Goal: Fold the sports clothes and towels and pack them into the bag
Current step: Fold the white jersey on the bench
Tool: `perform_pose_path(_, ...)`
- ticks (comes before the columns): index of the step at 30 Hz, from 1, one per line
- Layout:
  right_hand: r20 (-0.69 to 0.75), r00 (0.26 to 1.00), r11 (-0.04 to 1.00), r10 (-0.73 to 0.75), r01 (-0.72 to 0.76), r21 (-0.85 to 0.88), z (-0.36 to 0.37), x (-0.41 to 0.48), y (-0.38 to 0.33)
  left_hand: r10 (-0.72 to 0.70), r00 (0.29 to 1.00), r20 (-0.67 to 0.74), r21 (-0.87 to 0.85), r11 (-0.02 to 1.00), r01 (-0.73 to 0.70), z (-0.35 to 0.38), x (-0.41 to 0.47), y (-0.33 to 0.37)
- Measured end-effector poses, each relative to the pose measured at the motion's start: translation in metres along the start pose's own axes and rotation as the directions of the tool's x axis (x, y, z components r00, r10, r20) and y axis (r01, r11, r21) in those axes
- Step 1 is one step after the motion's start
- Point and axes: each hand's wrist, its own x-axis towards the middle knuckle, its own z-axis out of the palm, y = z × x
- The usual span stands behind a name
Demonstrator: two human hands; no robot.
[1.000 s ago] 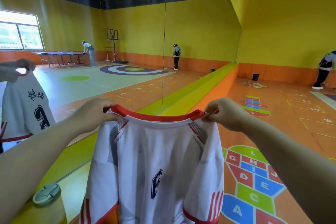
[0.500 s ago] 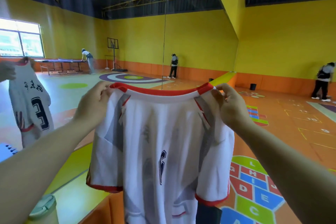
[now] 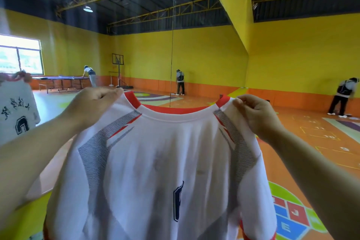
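You are just starting to fold: your left hand (image 3: 93,103) pinches the white shirt (image 3: 165,152) at the shoulder just left of its red collar (image 3: 175,110), and your right hand (image 3: 255,115) pinches the other shoulder just right of the collar, so the shirt hangs spread out in the air before you. Its long way runs up and down, collar on top, the dark number (image 3: 178,200) well below the collar, and the hem is out of sight. Next, I think you must lay it flat and fold both sides in under the collar; no bag shows here
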Motion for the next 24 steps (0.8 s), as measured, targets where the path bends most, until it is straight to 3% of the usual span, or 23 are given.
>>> perform_pose_path(3, 0.068, 0.996, 0.996, 0.057, -0.061, 0.063, 0.001, -0.004, 0.0, 0.016, 0.999, 0.048, 0.0, 1.0, -0.016, -0.003, 0.003, -0.005)
perform_pose_path(8, 0.158, 0.985, 0.997, 0.066, -0.071, 0.025, -0.003, -0.008, -0.004, 0.065, 0.996, 0.06, -0.032, 0.997, -0.064, -0.006, 0.004, -0.006)
perform_pose_path(13, 0.264, 0.964, 0.955, 0.022, 0.058, -0.291, -0.006, -0.009, -0.009, 0.149, 0.989, 0.01, 0.015, 0.989, -0.149, -0.008, 0.004, -0.007)
perform_pose_path(16, 0.202, 0.979, 0.925, -0.01, 0.086, -0.37, -0.004, -0.007, -0.009, 0.189, 0.982, 0.009, 0.033, 0.981, -0.189, -0.009, 0.006, -0.012)
perform_pose_path(18, 0.147, 0.989, 0.972, -0.011, 0.045, -0.229, -0.005, -0.005, -0.01, 0.209, 0.978, -0.015, 0.031, 0.977, -0.209, -0.009, 0.007, -0.012)
perform_pose_path(20, 0.14, 0.99, 0.999, 0.002, -0.008, 0.044, -0.007, -0.005, -0.016, 0.213, 0.976, -0.046, -0.006, 0.977, -0.214, -0.011, 0.008, -0.011)
perform_pose_path(22, 0.156, 0.988, 0.957, 0.005, -0.05, 0.287, -0.007, -0.007, -0.021, 0.216, 0.972, -0.091, -0.065, 0.973, -0.222, -0.012, 0.008, -0.008)
perform_pose_path(24, 0.139, 0.99, 0.908, -0.001, -0.057, 0.414, -0.005, -0.007, -0.024, 0.191, 0.975, -0.112, -0.143, 0.968, -0.206, -0.012, 0.008, -0.005)
